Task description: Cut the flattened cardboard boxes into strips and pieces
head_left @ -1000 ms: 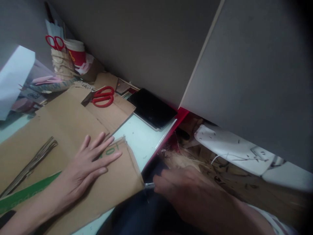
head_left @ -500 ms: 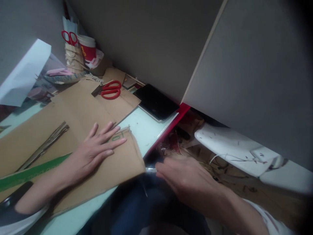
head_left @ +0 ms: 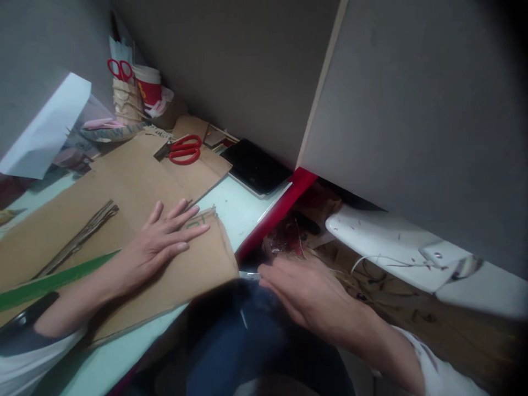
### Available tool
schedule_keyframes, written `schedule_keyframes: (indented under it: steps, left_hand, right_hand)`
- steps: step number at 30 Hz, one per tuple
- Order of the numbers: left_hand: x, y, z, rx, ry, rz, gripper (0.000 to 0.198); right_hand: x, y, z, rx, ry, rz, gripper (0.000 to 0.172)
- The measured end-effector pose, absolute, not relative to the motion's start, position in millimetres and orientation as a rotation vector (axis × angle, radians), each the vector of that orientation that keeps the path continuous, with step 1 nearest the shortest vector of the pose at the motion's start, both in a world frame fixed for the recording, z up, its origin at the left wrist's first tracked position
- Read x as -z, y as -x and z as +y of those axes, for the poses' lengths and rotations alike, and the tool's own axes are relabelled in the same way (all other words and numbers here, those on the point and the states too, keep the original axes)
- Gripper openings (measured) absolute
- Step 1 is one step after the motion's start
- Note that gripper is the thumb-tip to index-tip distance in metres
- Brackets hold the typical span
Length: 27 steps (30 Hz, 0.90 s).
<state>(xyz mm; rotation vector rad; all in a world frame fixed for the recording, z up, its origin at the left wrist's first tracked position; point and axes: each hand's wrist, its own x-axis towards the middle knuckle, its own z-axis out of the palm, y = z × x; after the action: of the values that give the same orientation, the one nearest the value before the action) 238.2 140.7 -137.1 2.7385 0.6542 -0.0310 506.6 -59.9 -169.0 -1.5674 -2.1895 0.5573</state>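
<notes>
My left hand (head_left: 167, 236) lies flat with its fingers spread on a folded piece of brown cardboard (head_left: 206, 264), which shows green printing. Beyond the cardboard's right corner, over my lap, my right hand (head_left: 297, 286) is closed with the fingers curled together. A thin shiny strip (head_left: 249, 274) sticks out from its fingertips towards that corner; its kind cannot be made out. Left of my left hand, a bundle of thin brown strips (head_left: 78, 239) rests on the cardboard. Red-handled scissors (head_left: 185, 149) lie farther back on another part of the cardboard.
A black tablet-like device (head_left: 258, 168) lies near the table's (head_left: 229, 206) red edge (head_left: 284, 206). Red-handled scissors in a holder (head_left: 126, 102) and a red-and-white paper cup (head_left: 148, 87) stand at the back. Scraps and a white board (head_left: 383, 247) are below right; grey panels (head_left: 231, 66) rise behind.
The view has shifted slightly, so most things sit a little differently in the picture. My left hand stays flat on the cardboard; my right hand still grips the shiny strip beside its corner.
</notes>
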Motion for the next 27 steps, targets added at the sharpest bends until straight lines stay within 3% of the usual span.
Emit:
schedule_keyframes:
  steps: [27]
  left_hand:
    - [137,-238,136,0.026,-2.77,0.701,0.045]
  right_hand:
    - [172,-495,-81,-0.414,1.624,-2.012,0.027]
